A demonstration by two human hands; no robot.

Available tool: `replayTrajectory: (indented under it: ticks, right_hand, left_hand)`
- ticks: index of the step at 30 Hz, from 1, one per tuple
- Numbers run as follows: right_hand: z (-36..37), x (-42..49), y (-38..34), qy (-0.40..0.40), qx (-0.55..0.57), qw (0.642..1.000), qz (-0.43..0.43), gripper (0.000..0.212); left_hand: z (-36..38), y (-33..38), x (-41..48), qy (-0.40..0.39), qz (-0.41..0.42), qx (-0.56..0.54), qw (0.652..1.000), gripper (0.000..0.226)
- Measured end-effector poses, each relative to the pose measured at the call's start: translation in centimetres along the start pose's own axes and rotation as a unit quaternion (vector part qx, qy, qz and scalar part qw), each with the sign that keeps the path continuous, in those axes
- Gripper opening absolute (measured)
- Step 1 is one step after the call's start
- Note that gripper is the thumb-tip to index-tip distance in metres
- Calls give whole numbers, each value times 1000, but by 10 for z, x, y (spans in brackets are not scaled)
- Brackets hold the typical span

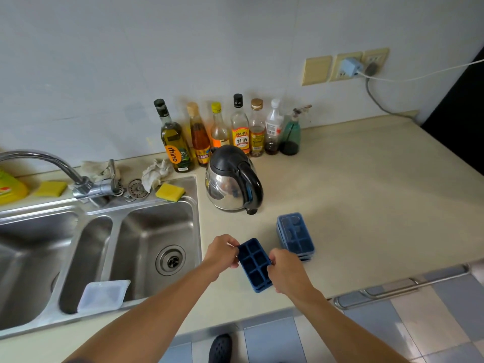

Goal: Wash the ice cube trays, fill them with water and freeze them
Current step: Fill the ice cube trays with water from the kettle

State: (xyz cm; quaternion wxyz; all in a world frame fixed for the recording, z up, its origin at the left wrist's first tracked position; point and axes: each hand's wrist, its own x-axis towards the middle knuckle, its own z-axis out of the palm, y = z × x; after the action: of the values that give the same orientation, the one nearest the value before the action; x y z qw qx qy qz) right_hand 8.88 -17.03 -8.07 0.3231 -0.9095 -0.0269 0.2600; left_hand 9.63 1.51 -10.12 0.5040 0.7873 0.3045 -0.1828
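Sink (157, 224) lies left of the counter (366, 205), where the lidded tray stack (294, 235) stands. Nearer the front edge, the open blue tray (255, 264) runs lengthwise away from the person, its long sides pinched by the left hand (221, 255), sinkward, and the right hand (286, 273).

Uncovered dark-blue six-cell ice tray (255, 263) sits just beside a lidded tray stack (295, 235).
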Motion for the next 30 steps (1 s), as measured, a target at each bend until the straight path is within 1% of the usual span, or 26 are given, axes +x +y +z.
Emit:
replayTrajectory:
  ticks: [3,5,8,12,14,16,18,21,23,25,27,30]
  right_hand:
    - [-5,-1,-5,46,-3,999,-21,11]
    - [-9,0,-10,78,-4,996,-41,9]
    - [-14,4,-20,112,4,991,-68,9]
    - [-10,11,-44,139,56,984,-99,26]
    - [0,18,-62,161,75,978,-112,29]
    - [16,26,-83,170,103,973,-115,29]
    - [40,37,-108,152,155,970,-106,26]
    - [86,59,-145,89,211,969,-94,23]
    - [123,77,-167,48,226,970,-75,23]
    - [158,95,-180,17,226,973,-53,26]
    - [190,114,-188,-13,200,979,-32,31]
    - [228,140,-187,-32,173,984,9,27]
  left_hand:
    - [-2,2,0,-4,-1,-33,999,17]
    - [-6,5,-1,-10,-1,-71,997,13]
    - [-20,8,-1,-26,19,-107,994,12]
    - [-50,4,-1,-62,43,-82,994,18]
    - [-71,-3,2,-79,38,-77,993,23]
    - [-97,-14,8,-80,23,-92,992,22]
    - [-128,-31,19,-69,1,-105,992,15]
    - [-176,-64,42,-47,-56,-121,990,8]
    - [-207,-92,60,-35,-84,-92,992,7]
    - [-233,-119,78,-43,-92,-54,993,7]
    - [-252,-142,98,-53,-100,-27,993,9]
    - [-260,-165,125,-78,-119,-1,990,12]
